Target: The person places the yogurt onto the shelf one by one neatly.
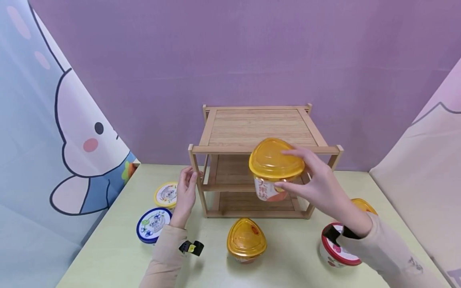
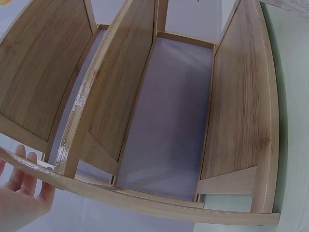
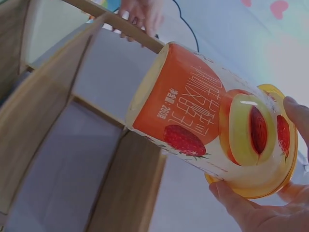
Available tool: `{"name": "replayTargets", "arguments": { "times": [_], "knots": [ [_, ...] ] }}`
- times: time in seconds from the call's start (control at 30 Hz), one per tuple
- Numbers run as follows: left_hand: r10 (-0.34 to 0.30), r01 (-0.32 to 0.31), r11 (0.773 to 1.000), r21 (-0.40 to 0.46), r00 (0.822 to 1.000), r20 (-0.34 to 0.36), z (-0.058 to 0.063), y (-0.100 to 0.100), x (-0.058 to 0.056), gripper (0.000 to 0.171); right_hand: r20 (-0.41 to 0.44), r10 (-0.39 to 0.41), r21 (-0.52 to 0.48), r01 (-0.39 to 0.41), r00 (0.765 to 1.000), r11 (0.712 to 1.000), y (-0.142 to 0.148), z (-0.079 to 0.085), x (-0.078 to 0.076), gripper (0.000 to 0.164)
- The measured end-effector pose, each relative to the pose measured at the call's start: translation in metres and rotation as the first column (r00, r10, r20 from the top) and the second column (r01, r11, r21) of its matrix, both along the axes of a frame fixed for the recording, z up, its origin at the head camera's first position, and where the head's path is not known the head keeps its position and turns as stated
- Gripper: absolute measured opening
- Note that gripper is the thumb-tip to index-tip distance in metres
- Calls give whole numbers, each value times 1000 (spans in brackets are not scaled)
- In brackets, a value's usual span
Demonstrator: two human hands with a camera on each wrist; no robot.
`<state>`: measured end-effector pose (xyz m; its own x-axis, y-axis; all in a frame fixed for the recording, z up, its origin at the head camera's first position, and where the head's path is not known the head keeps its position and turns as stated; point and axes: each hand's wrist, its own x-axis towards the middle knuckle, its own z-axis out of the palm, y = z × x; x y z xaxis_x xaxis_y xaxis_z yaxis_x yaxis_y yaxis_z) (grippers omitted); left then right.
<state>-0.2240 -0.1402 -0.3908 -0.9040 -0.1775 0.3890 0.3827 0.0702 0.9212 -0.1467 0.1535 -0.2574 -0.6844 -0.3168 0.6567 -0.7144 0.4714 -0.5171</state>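
Note:
My right hand [image 1: 320, 186] holds a yogurt cup [image 1: 271, 188] with a yellow rounded-triangular lid, thumb and fingers spread around the lid end. It is raised in front of the wooden shelf rack [image 1: 263, 128], at about the height of its top board. The right wrist view shows peach and strawberry pictures on the cup [image 3: 207, 111]. My left hand [image 1: 186, 196] is at the rack's left front post; in the left wrist view its fingers [image 2: 29, 181] curl round that post [image 2: 159, 208]. A similar yellow-lidded cup [image 1: 246, 242] stands on the table before the rack.
Left of the rack stand a yellow-rimmed tub [image 1: 167, 194] and a blue-rimmed tub [image 1: 154, 225]. Beside my right forearm are a red-rimmed tub [image 1: 338, 254] and another yellow-lidded cup [image 1: 363, 206], partly hidden. A purple cloth wall [image 1: 252, 52] rises behind the rack.

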Motion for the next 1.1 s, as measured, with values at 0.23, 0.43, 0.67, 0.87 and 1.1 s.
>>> {"name": "replayTargets", "arguments": {
  "times": [0.23, 0.43, 0.67, 0.87, 1.1],
  "knots": [
    [19, -19, 999, -27, 1000, 18, -3, -1, -2, 28, 53, 87, -17, -86, 995, 996, -12, 19, -12, 61],
    [21, -20, 999, -34, 999, 32, -3, -1, -2, 29, 49, 75, -16, -74, 996, 997, -22, 38, -22, 60],
    [14, -14, 1000, -21, 1000, 20, -2, -1, -3, 28, 96, 147, -67, -141, 985, 988, -34, 56, -37, 57],
    [17, -17, 1000, -13, 1000, 22, -3, -1, -4, 28, 148, 134, -62, -126, 980, 990, -45, 68, -53, 54],
    [25, -25, 999, -29, 1000, -3, -3, -1, -3, 29, 230, 103, -74, -88, 968, 993, -59, 76, -71, 57]
  ]
}}
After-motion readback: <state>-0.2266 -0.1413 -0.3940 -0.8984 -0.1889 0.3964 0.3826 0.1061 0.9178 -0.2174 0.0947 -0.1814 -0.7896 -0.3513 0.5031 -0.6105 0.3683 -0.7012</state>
